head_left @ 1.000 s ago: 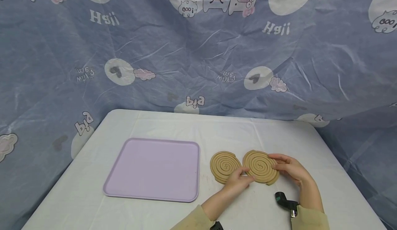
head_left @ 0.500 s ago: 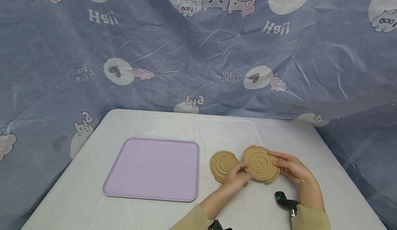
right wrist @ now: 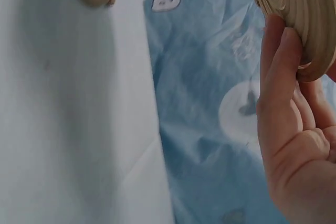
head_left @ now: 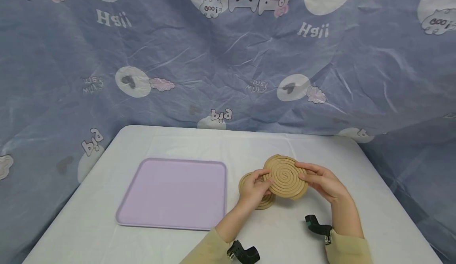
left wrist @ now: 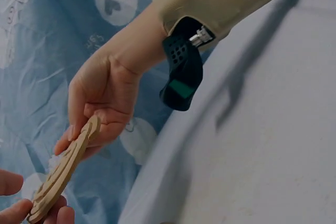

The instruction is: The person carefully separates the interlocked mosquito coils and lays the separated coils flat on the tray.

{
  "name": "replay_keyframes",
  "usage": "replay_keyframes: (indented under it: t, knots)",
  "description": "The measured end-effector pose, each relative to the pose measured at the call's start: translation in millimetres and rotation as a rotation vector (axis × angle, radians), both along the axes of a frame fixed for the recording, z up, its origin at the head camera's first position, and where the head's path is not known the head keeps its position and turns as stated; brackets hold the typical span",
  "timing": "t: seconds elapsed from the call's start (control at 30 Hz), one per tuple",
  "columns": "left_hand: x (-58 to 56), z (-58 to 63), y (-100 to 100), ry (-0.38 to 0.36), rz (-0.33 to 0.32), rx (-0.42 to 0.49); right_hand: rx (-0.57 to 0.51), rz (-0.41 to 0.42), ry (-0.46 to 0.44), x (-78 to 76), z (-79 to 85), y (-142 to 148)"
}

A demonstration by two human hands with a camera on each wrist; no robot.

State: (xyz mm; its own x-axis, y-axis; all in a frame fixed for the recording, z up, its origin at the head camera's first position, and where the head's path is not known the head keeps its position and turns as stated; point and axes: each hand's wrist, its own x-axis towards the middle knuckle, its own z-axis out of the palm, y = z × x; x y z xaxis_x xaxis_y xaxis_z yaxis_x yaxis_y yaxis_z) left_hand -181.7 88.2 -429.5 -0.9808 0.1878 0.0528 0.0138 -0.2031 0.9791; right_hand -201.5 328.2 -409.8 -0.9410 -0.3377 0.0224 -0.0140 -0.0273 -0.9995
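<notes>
Both my hands hold a tan mosquito coil [head_left: 285,177], a flat round spiral, raised and tilted over the white table. My left hand [head_left: 252,190] pinches its left edge between thumb and fingers. Opposite, my right hand [head_left: 324,181] grips the right edge. In the left wrist view the raised coil [left wrist: 65,174] shows edge-on, with layered turns. A second mosquito coil [head_left: 265,204] lies on the table, partly hidden behind my left hand and the held coil.
Left of the coils lies a shallow purple tray [head_left: 171,192], bare inside. The white-covered table [head_left: 178,141] ends at a blue printed curtain [head_left: 199,58] behind. Black wrist cameras [head_left: 246,253] stick out from both sleeves.
The held coil has risen off the table and moved left and back, with both hands on it. It now overlaps the second coil in the head view. The view has shifted slightly.
</notes>
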Motion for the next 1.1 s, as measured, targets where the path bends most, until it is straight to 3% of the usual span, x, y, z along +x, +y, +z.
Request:
replay_keyframes:
  t: [0.23, 0.37, 0.57, 0.7, 0.83, 1.1]
  knots:
    - [-5.6, 29.0, -43.8, 0.133, 0.066, -0.015, 0.041, 0.089, 0.101, 3.8, 31.5, -32.7]
    - [-7.8, 33.9, -67.6, 0.202, 0.105, -0.020, 0.070, 0.100, 0.165, 7.3, 44.0, -56.7]
    - [-12.3, 36.7, -99.3, 0.212, 0.092, 0.018, 0.040, 0.081, 0.198, 12.3, 47.2, -86.6]
    - [-15.2, 43.2, -110.2, 0.226, 0.079, -0.010, 0.003, 0.034, 0.187, 11.9, 45.6, -97.9]
    - [-13.8, 50.8, -114.6, 0.234, 0.075, -0.100, -0.041, -0.003, 0.192, 13.0, 45.9, -101.3]
    - [5.5, 75.6, -119.8, 0.263, 0.101, -0.201, -0.081, -0.011, 0.210, 20.6, 46.4, -104.9]
